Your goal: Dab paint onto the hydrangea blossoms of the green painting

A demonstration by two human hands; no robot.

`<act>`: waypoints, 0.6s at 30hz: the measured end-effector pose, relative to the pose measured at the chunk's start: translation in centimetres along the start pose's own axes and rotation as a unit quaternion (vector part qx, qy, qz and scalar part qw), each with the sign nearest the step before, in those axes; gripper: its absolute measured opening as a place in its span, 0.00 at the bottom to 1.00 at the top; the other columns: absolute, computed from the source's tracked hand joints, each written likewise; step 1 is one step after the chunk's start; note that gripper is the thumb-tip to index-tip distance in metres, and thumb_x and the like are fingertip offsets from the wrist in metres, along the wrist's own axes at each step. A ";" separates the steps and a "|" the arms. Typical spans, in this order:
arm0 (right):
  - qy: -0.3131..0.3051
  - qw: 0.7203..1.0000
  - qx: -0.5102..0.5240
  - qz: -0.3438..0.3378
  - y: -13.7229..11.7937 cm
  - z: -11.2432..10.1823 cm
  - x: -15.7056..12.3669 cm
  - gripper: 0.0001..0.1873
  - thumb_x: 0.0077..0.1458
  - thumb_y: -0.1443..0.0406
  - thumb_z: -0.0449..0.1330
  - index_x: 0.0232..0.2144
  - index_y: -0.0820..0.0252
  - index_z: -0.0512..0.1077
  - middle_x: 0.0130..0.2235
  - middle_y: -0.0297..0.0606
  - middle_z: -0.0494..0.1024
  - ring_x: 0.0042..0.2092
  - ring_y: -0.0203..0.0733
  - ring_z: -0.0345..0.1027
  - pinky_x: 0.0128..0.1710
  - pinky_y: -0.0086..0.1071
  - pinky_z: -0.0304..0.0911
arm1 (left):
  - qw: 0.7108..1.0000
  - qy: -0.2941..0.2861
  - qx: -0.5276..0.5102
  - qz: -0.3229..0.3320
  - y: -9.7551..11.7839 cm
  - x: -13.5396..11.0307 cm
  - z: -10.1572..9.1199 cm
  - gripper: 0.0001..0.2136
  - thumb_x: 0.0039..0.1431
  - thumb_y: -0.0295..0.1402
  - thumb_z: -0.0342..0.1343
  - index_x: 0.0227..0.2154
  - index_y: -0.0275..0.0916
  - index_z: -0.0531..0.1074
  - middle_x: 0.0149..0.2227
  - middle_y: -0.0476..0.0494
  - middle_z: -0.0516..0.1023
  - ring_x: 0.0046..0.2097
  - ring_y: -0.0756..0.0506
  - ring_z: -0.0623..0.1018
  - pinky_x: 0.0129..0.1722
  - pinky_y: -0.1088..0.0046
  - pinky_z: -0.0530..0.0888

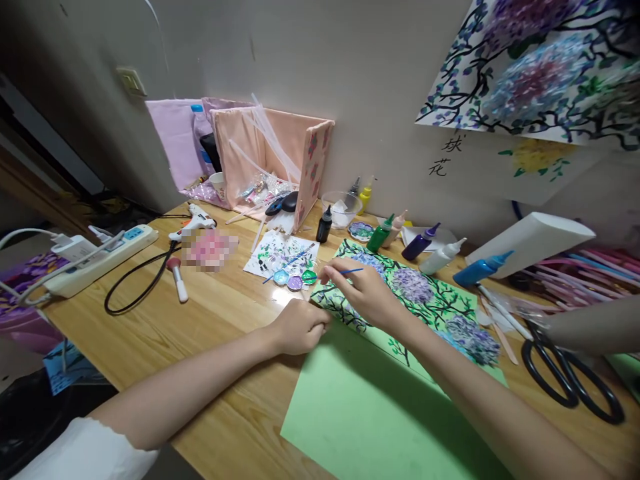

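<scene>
Right grip point(361, 290): From my head view, I see my fingers pinched closed on a thin blue brush point(351, 271).
Left grip point(300, 327): It is curled up like a loose fist by the edge of the green paper point(350, 387). I can't tell if anything is inside.
Painted flowers point(413, 285): My right arm goes over this part. I think a low wrist could smear them if the paint is wet.
Paint dish point(295, 283): It is just beside my right fingertips. A bump could push it and spill the paint.
Other brush point(289, 264): It lies across the spotty white paper point(260, 260). If I knock it, it might roll onto the surface point(225, 367) and leave marks.
Blue brush: It is between my right fingers, above the paper, with the handle poking out to the right. I can't see the tip well.
</scene>
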State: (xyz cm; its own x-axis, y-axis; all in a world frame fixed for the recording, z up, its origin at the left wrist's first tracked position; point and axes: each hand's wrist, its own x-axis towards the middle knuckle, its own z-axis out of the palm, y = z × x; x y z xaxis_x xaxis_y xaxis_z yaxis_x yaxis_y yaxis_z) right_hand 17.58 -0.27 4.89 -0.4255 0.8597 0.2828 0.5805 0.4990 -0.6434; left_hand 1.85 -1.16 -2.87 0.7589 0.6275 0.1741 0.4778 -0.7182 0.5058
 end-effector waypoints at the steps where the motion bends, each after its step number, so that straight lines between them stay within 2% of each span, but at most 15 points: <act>1: 0.025 1.000 0.016 0.002 0.0 -0.5 -0.3 0.16 0.61 0.62 0.46 0.28 0.60 0.69 0.30 0.36 0.73 0.35 0.37 0.65 0.34 0.30 0.57 | 1.000 0.001 -0.004 -0.003 0.0 0.0 -0.1 0.07 0.44 0.24 0.43 0.17 0.38 0.62 0.18 0.50 0.66 0.23 0.51 0.63 0.25 0.75 0.58; 6: 0.154 0.982 0.101 0.027 1.0 -4.3 -3.3 0.12 0.60 0.61 0.49 0.32 0.58 0.70 0.32 0.36 0.73 0.35 0.36 0.66 0.33 0.30 0.59 | 1.000 0.002 -0.022 -0.005 0.1 0.0 -0.2 0.06 0.43 0.25 0.41 0.16 0.38 0.58 0.16 0.51 0.63 0.21 0.51 0.61 0.25 0.76 0.57; 9: 0.270 0.951 0.140 0.053 2.6 -6.4 -6.4 0.11 0.58 0.60 0.51 0.29 0.58 0.70 0.27 0.34 0.71 0.29 0.35 0.65 0.28 0.29 0.59 | 1.000 -0.003 -0.031 0.003 0.1 0.1 -0.1 0.06 0.44 0.25 0.40 0.16 0.38 0.57 0.16 0.51 0.61 0.22 0.51 0.60 0.25 0.76 0.57; 11: 0.323 0.931 0.152 0.078 3.7 -7.0 -8.8 0.14 0.59 0.59 0.50 0.26 0.58 0.68 0.25 0.33 0.69 0.26 0.34 0.64 0.26 0.29 0.58 | 0.999 -0.004 -0.036 0.004 0.1 0.1 -0.1 0.07 0.44 0.25 0.40 0.16 0.38 0.56 0.16 0.51 0.60 0.22 0.51 0.60 0.26 0.76 0.57; 13: 0.319 0.934 0.129 0.100 4.6 -6.9 -11.2 0.15 0.60 0.59 0.48 0.26 0.58 0.68 0.25 0.34 0.68 0.27 0.35 0.65 0.26 0.30 0.59 | 0.999 -0.003 -0.038 0.003 0.1 0.1 -0.1 0.07 0.45 0.25 0.40 0.16 0.38 0.56 0.16 0.52 0.59 0.22 0.52 0.60 0.25 0.76 0.56; 15: 0.286 0.949 0.091 0.100 5.1 -6.5 -13.3 0.13 0.60 0.61 0.47 0.29 0.58 0.68 0.27 0.35 0.69 0.28 0.36 0.66 0.27 0.31 0.60 | 0.999 0.001 -0.037 0.005 0.1 0.1 -0.1 0.07 0.45 0.24 0.39 0.16 0.38 0.55 0.16 0.52 0.58 0.21 0.52 0.59 0.25 0.76 0.56; 18: 0.255 0.966 0.019 0.036 5.4 -5.8 -15.4 0.10 0.60 0.65 0.46 0.32 0.57 0.67 0.30 0.37 0.71 0.33 0.39 0.66 0.34 0.35 0.60 | 1.000 0.011 -0.026 0.011 0.2 0.2 -0.1 0.08 0.46 0.24 0.39 0.16 0.38 0.55 0.16 0.53 0.58 0.21 0.52 0.59 0.24 0.76 0.55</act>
State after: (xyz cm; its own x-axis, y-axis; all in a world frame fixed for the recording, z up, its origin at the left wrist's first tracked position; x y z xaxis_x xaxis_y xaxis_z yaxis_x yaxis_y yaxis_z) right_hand 31.26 -10.20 1.21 0.0179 0.8396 0.5429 0.5656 0.4393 -0.6980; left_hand 2.02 -1.16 -2.67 0.7587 0.6187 0.2038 0.4370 -0.7154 0.5451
